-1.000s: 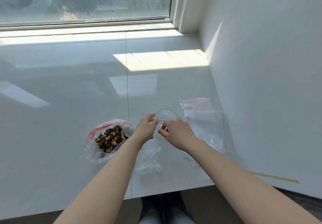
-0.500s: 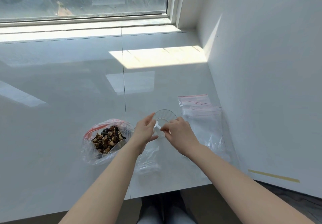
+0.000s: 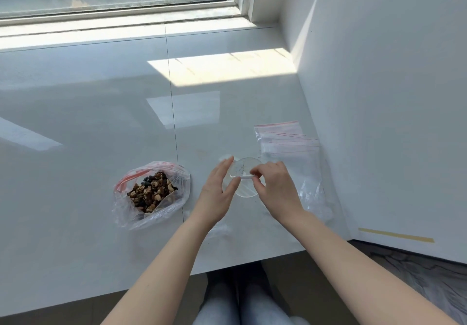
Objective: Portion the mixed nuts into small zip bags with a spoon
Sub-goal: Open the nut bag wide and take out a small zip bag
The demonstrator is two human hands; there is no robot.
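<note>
Head: hands around clear cups

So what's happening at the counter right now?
A person is working with both hands over a clear plastic cup. The left hand lies open against its side; the right hand pinches a small white piece at its rim, possibly the spoon. The open bag of mixed nuts sits to the left, and the empty zip bags lie untouched by the wall.

no readable text, labels, brands or numbers on anything in view
</note>
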